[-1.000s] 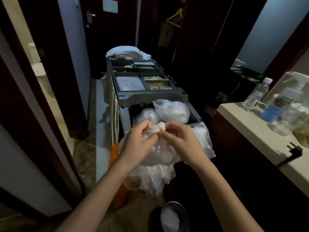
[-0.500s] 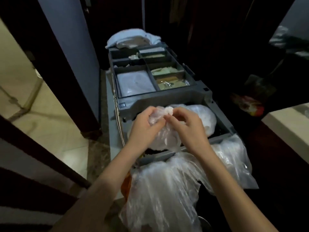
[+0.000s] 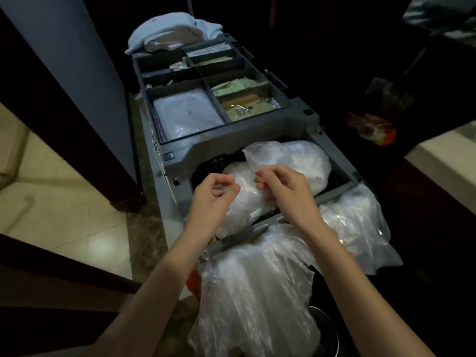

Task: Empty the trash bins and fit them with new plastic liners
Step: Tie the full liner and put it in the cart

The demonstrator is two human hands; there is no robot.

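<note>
While the full trash bag (image 3: 244,202) lies in the cart's (image 3: 219,148) near compartment, likely dropped there for disposal, the head view shows the left hand (image 3: 215,199) and right hand (image 3: 288,189) just above it, fingers loosely curled and released; the bin (image 3: 328,328) stands below the cart's near edge.

- Pale towels (image 3: 175,34) heaped at the far end of the cart (image 3: 167,181).
- Grey divided tray (image 3: 257,131) on top, holding packets (image 3: 244,104) and a wrapped white sheet (image 3: 185,114).
- Cream tiled floor (image 3: 64,202), left.
- Counter (image 3: 448,155), right.
</note>
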